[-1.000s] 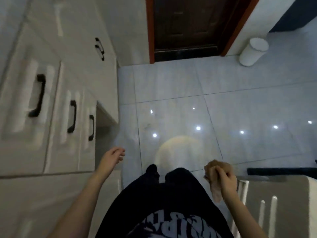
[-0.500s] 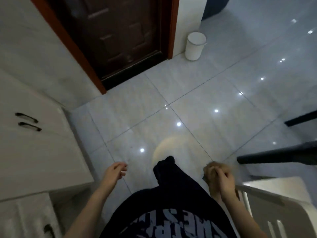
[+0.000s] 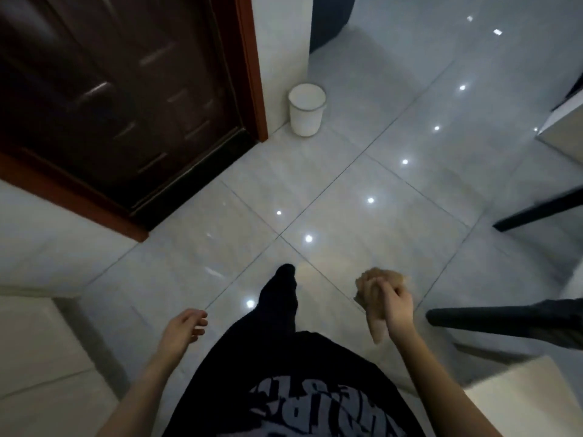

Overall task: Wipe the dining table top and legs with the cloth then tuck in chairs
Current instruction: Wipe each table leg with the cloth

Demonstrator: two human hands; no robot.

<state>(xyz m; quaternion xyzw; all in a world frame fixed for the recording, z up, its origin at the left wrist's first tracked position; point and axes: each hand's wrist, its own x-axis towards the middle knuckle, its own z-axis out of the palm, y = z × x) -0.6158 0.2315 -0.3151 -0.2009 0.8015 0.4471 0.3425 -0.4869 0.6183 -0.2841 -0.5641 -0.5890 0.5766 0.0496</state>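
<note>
Blurred dark legs (image 3: 504, 316) right of the right grip (image 3: 392, 302) are cut off. That grip clenches a crumpled tan cloth (image 3: 377, 328), tail hanging below; the left grip (image 3: 184, 326) is loosely curled, empty.

Your cloth (image 3: 376, 327) mostly buried in your right hand (image 3: 391, 299) grip, dark furniture legs (image 3: 504, 317) blurred and cropped at right, pale slab (image 3: 520, 405) cut off bottom right.

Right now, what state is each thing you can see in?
cloth: bunched up, one end hanging down.
right hand: grips the cloth.
left hand: fingers loosely curled, holds nothing.
door: closed.
bin: upright on the floor, no lid.
</note>
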